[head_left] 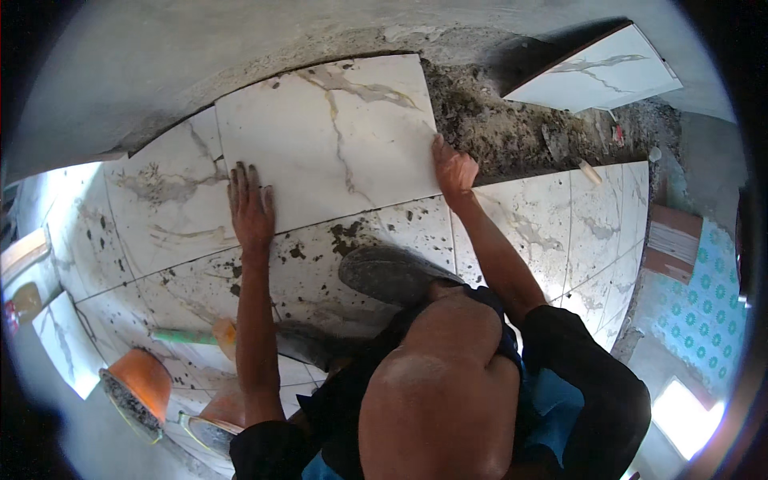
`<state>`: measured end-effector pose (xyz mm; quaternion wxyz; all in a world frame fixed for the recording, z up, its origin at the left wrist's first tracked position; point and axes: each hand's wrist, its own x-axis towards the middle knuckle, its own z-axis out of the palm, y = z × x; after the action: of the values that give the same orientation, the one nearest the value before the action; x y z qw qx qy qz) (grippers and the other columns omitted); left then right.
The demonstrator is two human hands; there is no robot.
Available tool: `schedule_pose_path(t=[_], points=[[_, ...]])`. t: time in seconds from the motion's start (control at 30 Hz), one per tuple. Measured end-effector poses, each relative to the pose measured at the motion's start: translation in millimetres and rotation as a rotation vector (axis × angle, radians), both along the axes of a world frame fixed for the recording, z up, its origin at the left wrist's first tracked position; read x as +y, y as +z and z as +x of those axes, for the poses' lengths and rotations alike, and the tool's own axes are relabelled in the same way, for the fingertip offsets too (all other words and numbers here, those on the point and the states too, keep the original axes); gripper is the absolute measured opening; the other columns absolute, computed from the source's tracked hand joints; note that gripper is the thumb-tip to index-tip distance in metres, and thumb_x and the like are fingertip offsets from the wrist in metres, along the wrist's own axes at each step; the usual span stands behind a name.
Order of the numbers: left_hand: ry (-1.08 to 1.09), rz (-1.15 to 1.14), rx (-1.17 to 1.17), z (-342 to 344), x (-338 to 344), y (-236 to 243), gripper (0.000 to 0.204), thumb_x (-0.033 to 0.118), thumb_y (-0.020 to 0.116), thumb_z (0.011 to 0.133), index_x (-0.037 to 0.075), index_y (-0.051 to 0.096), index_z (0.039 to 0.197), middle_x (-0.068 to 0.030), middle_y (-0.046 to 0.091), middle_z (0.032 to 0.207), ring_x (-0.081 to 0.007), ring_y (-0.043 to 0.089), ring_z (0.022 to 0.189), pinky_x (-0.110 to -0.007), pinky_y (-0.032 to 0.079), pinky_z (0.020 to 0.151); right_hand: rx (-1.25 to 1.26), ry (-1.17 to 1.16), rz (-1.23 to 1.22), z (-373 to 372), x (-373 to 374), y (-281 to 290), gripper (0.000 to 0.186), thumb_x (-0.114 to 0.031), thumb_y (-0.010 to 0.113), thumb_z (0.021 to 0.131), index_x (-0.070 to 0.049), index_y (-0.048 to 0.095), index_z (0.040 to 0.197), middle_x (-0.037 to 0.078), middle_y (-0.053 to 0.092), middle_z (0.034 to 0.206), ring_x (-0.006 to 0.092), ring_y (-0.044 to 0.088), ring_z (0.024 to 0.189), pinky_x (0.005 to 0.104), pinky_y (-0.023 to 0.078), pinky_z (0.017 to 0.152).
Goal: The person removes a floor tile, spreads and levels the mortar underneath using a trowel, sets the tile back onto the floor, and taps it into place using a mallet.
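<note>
Left hand (254,216) is flat, fingers slightly spread, by the left edge of the big veined tile (328,144); right hand (457,170) is curled at its right edge near the lower corner, can't tell if it's really gripping. Tile's between a neighbouring floor tile (160,196) and the bare crumbly bed (488,124), up by the wall (240,40). Honestly, if it slid left I'd worry about fingertips getting nipped in that seam. Loose crumbs underneath could leave it rocking, maybe crack a corner. And a bump could topple that propped tile (600,74) toward the right hand.
</note>
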<state>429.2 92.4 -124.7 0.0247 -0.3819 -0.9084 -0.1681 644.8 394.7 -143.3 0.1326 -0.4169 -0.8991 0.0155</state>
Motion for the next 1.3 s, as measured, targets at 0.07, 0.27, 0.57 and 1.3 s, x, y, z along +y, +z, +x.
schedule_pose_path(t=[0.07,0.27,0.57,1.3], points=[[-0.023,-0.089,0.085,1,2,-7,0.048,0.025,0.044,0.091,0.007,0.035,0.134,-0.0130,0.027,0.142,-0.0307,0.022,0.132,-0.045,0.020,0.107,0.005,0.007,-0.034,-4,-3,12,0.038,-0.033,0.048,0.088,-0.007,0.062,0.065,0.014,0.058,0.054,0.0338,0.057,0.046,0.0430,0.047,0.044],[0.034,-0.136,0.044,10,5,6,0.051,0.033,0.041,0.091,0.009,0.032,0.136,-0.0141,0.024,0.143,-0.0311,0.021,0.133,-0.047,0.016,0.107,0.336,0.435,-0.172,-56,-64,40,0.044,-0.031,0.063,0.079,-0.008,0.050,0.115,0.016,0.051,0.115,0.0314,0.048,0.108,0.0418,0.039,0.090],[0.031,-0.146,0.024,14,9,4,0.051,0.030,0.036,0.092,0.009,0.028,0.138,-0.0143,0.021,0.144,-0.0326,0.019,0.133,-0.047,0.015,0.107,0.036,0.686,-0.224,-86,-89,22,0.065,-0.048,0.048,0.085,-0.011,0.030,0.135,0.015,0.018,0.144,0.0282,0.019,0.133,0.0490,0.016,0.108],[0.026,-0.082,-0.082,9,2,11,0.059,0.035,0.045,0.088,0.004,0.029,0.135,-0.0204,0.022,0.142,-0.0355,0.019,0.132,-0.047,0.015,0.107,0.063,0.842,-0.138,-167,-118,38,0.071,-0.044,0.048,0.084,0.001,0.027,0.135,0.017,0.019,0.144,0.0307,0.018,0.133,0.0507,0.013,0.106]])
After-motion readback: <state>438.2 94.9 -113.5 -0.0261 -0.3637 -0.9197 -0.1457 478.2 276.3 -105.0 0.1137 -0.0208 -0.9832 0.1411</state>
